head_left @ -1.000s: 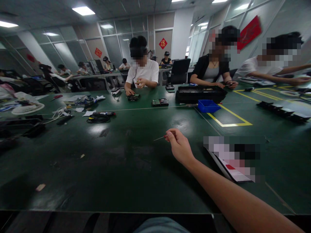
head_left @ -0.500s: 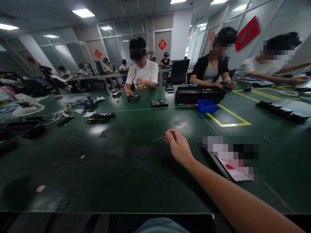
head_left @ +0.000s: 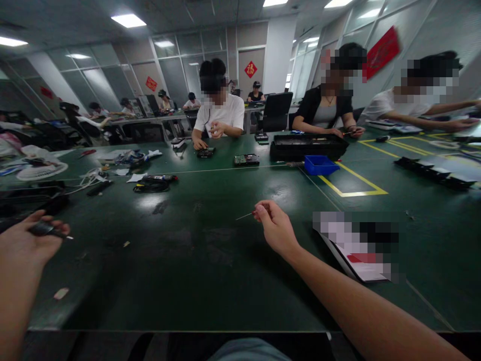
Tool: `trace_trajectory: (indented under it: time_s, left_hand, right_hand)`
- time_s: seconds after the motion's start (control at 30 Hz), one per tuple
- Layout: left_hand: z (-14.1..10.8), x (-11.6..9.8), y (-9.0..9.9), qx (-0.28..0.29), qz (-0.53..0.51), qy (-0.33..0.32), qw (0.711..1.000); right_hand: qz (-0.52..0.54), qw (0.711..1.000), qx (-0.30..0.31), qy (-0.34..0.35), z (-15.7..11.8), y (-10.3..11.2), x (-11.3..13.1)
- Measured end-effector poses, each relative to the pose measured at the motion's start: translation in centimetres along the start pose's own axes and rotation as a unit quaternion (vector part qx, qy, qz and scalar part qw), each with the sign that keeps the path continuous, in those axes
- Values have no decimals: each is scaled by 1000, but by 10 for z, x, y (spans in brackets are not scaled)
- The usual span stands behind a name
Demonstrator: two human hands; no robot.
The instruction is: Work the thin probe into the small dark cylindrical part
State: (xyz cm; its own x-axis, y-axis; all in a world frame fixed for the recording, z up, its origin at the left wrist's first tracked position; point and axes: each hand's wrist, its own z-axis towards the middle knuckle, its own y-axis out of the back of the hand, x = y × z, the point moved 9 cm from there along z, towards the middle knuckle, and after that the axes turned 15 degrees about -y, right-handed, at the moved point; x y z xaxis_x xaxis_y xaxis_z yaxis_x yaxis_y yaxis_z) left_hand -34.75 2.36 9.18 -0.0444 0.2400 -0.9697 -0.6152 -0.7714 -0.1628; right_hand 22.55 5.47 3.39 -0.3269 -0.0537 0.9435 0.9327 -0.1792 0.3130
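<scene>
My right hand [head_left: 276, 225] is held out over the middle of the green table, its fingers pinched round a small screwdriver [head_left: 245, 216]. The screwdriver's thin metal shaft points left, and a bit of reddish handle shows at the fingers. At the left edge, my left hand [head_left: 24, 245] is closed round a black-handled tool [head_left: 43, 228] with a short metal tip pointing right; its exact kind is unclear. Right of my right forearm lies a flat white-and-red item [head_left: 370, 271], largely blurred out by pixel blocks.
Across the green table [head_left: 158, 281], a coworker in white [head_left: 221, 118] handles a circuit-board device [head_left: 206, 152]. A similar device [head_left: 247, 159], a blue bin [head_left: 321, 165], a long black tray [head_left: 308, 149] and a coiled black cable [head_left: 154, 183] lie beyond my hands. Black trays [head_left: 33, 198] stand left.
My left hand has come into view from the left, holding the black-handled tool. My right hand and its screwdriver have stayed in nearly the same place.
</scene>
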Motion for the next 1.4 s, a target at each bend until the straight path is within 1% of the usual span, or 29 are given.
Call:
trace_trajectory:
  time_s: [0.07,0.1,0.17,0.27,0.33,0.43,0.53,0.67,0.77,0.87,0.97,1.07,1.17,1.27,1.33,1.37,1.4]
  left_hand:
    - [3,12,-17,2,-40,6,999]
    - [0,15,-31,18,-64,9,998]
    - [-14,14,-64,67,-102,13,992]
    - [-46,10,-112,128,-137,27,982]
    - [-71,8,-145,185,-162,39,968]
    - [-109,10,-186,260,-194,61,944]
    - [-146,12,-220,320,-210,82,920]
    - [-190,13,-252,367,-216,89,900]
    - [-220,14,-268,411,-199,62,888]
    - [-247,22,-277,457,-163,24,874]
    - [-265,39,-281,492,-113,-8,864]
    - [-275,58,-282,530,-54,-43,845]
    - [-281,71,-281,582,41,-104,805]
    - [-288,77,-280,628,128,-184,746]
    - [-293,77,-279,641,163,-243,710]
    - [-295,77,-279,640,173,-266,700]
    - [-295,77,-279,635,179,-281,696]
  right_hand:
    - [-2,1000,3,-2,-1,0,1]
    - [-4,1000,4,-3,-1,0,2]
    - [-8,1000,5,-5,-2,1,3]
    - [-4,1000,5,-4,-2,1,4]
    - [0,1000,7,-3,-2,1,3]
    - [-1,1000,4,-2,-1,2,2]
    - [-3,1000,2,0,-1,2,3]
    - [-5,1000,1,0,-2,3,4]
    - [-11,1000,-1,4,-3,4,6]
    - [-12,1000,-5,8,-3,5,6]
    - [-12,1000,-8,9,-2,4,6]
    - [-8,1000,-9,8,-2,3,6]
    - [-10,1000,-9,5,-3,3,5]
    - [-21,1000,-7,1,-3,2,4]
    - [-27,1000,-1,-7,-3,0,3]
    - [-29,1000,3,-13,-3,0,2]
    - [-28,999,7,-18,-3,-1,2]
